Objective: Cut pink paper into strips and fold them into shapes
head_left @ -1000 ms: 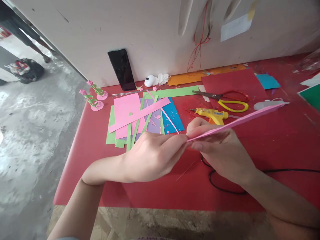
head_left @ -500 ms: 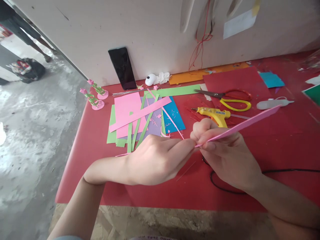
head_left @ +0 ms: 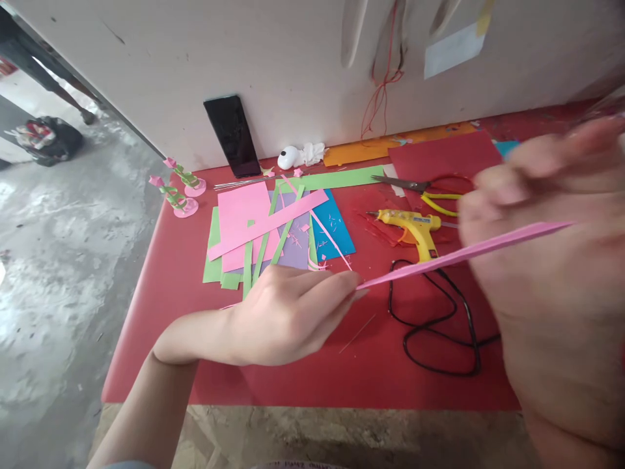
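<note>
A long pink foam or paper strip (head_left: 430, 266) slants up to the right, seen almost edge-on. Its lower left end is pinched between the thumb and fingers of my left hand (head_left: 288, 316), above the red tabletop. My right hand (head_left: 551, 215) is raised close to the camera on the right, blurred, with fingers loosely bent and apart. The strip's far end crosses in front of its palm, not gripped by the fingers. Behind my left hand lie pink sheets (head_left: 241, 208), a wide pink strip (head_left: 273, 223), thin green strips (head_left: 288, 238) and a blue sheet (head_left: 336, 225).
A yellow glue gun (head_left: 415, 228) with a black cord (head_left: 439, 371) lies mid-table. Scissors (head_left: 405, 184) rest behind it, partly covered by my right hand. A phone (head_left: 233, 135) leans on the wall. Two small pink-and-green ornaments (head_left: 183, 207) stand at the left edge.
My right hand has let go of the pink strip and come up and right, nearer the camera. My left hand keeps its pinch. The view has shifted slightly.
</note>
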{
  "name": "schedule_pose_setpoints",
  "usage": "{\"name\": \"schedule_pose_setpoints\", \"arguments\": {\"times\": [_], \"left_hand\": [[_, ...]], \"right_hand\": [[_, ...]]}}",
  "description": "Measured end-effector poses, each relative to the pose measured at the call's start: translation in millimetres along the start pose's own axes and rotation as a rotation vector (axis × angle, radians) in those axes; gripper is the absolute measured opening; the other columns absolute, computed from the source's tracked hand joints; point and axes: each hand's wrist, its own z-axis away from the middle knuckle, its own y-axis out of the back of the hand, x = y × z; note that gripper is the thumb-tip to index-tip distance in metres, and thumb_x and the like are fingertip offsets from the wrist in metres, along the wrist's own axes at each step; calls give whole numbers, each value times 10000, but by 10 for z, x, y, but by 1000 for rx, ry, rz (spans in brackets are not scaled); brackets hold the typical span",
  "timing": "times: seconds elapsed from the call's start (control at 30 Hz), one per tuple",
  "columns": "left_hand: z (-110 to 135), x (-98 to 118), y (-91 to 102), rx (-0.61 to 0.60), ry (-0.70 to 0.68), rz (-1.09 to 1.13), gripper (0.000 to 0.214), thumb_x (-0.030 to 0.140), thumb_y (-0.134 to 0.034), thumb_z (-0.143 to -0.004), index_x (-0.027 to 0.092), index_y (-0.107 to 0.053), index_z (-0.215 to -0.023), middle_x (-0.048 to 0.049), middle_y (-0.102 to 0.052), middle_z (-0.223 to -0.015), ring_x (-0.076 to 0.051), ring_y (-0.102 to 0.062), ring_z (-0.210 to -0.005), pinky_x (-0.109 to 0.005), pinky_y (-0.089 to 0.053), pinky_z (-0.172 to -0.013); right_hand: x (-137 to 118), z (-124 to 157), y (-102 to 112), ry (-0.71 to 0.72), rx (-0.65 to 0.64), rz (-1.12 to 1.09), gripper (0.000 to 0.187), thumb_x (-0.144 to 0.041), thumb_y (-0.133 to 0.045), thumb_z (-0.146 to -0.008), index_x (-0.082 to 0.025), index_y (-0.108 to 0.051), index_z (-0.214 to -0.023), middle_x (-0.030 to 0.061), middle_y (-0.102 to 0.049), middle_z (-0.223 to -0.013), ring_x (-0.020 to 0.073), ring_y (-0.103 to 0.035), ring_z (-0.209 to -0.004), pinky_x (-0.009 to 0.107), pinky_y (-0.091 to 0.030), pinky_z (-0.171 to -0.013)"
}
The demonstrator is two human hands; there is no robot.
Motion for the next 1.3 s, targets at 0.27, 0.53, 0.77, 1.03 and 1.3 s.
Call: {"name": "schedule_pose_setpoints", "arguments": {"times": [0.27,0.53,0.77,1.03,1.3], "left_hand": [[-29,-41,-75,35,-10,-43,232,99,-454,-924,115,-586,-733,63,-463,-480,-54,-298,-386,-222,-243,-362],[-16,-18,-60,-25,-25,-23,225,78,-407,-927,116,-584,-794,51,-501,-517,-55,-358,-425,-211,-289,-388],[-17,-21,-14,-103,-17,49,241,77,-383,-934,101,-578,-794,34,-527,-530,-56,-371,-430,-222,-273,-384],[-24,-14,15,-87,-9,33,312,128,-332,-979,99,-598,-818,25,-549,-516,-51,-383,-419,-209,-284,-382],[-26,-22,17,-49,26,49,233,121,-425,-950,82,-611,-816,42,-503,-506,-52,-348,-420,-213,-263,-391]], "right_hand": [[205,174,-470,3,-294,-120,71,-242,-799,-723,-305,-769,-729,4,-553,-769,116,-546,-695,268,-480,-602],[349,228,-346,163,-363,-98,225,-199,-734,-802,-397,-772,-902,-8,-595,-817,120,-580,-728,284,-517,-637],[408,222,-399,237,-323,-112,193,-229,-748,-787,-396,-779,-879,-2,-597,-753,132,-570,-660,307,-516,-585],[295,157,-308,253,-258,-147,92,-288,-765,-772,-368,-786,-813,0,-545,-718,135,-538,-662,310,-482,-574],[242,140,-293,156,-307,-121,108,-269,-778,-757,-346,-777,-833,-3,-586,-782,129,-557,-700,285,-489,-582]]}}
